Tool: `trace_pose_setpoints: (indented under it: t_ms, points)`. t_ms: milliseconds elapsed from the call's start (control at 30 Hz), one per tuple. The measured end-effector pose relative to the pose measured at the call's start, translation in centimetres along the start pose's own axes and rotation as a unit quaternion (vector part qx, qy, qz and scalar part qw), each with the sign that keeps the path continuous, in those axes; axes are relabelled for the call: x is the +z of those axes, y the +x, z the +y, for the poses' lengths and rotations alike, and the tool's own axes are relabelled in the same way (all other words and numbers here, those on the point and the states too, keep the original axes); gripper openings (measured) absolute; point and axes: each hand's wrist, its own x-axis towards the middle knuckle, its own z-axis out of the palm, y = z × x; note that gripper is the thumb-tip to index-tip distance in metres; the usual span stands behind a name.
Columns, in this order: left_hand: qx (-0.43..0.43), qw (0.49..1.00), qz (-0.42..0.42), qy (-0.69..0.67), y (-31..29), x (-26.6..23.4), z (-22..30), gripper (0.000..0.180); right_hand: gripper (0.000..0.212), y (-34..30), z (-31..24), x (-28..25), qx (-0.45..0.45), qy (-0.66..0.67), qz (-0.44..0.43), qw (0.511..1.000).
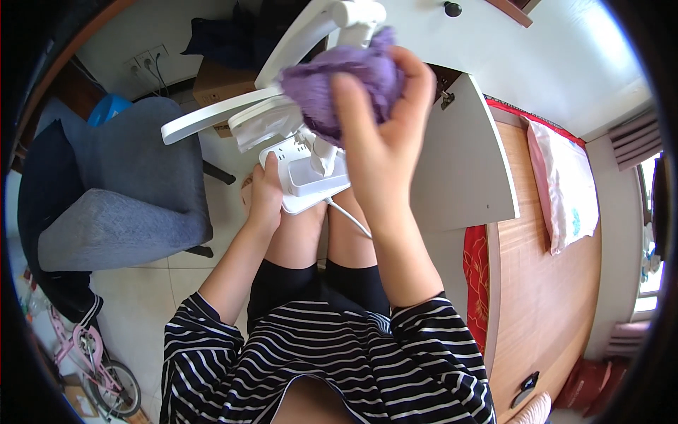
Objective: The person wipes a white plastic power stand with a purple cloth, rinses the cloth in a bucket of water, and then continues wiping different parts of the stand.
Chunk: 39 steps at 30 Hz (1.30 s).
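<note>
A white desk lamp (212,120) with several long flat arms and a joint at its top is held up over my thighs. My left hand (265,191) is closed on the left edge of its base (304,201), which has socket holes and a shallow tray. In my right hand (381,141), a crumpled purple cloth (318,88) is gripped between thumb and fingers. The cloth lies against the upper part of the lamp and hides some of it. From the base, a white cord (349,218) runs to the right.
On the left stands a grey upholstered chair (141,169), with a pink bicycle (88,346) beyond it. An opened white cabinet door (459,162) is close to my right. Farther right is a wooden bed surface (544,304) with a pillow (561,184). A cardboard box (219,88) sits ahead.
</note>
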Motion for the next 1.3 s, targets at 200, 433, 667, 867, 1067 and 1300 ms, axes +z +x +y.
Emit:
trace_pose_setpoints:
  t_ms: [200,433,667,867,1067,1300]
  points:
    - [0.033,0.999,-0.003,0.023,-0.6,0.5,0.3,0.056,0.049,-1.1,3.0,1.0,0.064,-0.121,-0.067,0.988]
    - [0.014,0.998,0.013,0.061,0.4,-0.5,0.2,0.054,0.056,-3.9,3.4,0.0,0.139,-0.146,-0.12,0.972]
    - [0.033,0.987,0.004,0.155,0.1,-0.3,1.4,0.057,0.049,-3.6,2.7,-1.0,0.175,-0.106,-0.106,0.973]
    - [0.056,0.935,-0.076,0.343,0.2,-1.0,2.8,0.051,0.042,-2.7,2.7,-2.1,0.149,-0.122,-0.073,0.979]
    - [0.14,0.883,-0.021,0.447,-4.0,-0.4,4.9,0.037,0.045,-4.0,3.4,-3.5,0.139,-0.129,-0.043,0.981]
    - [0.536,0.78,-0.045,0.32,-9.7,4.6,10.6,0.036,0.046,-5.0,3.0,-3.4,0.132,-0.124,-0.052,0.982]
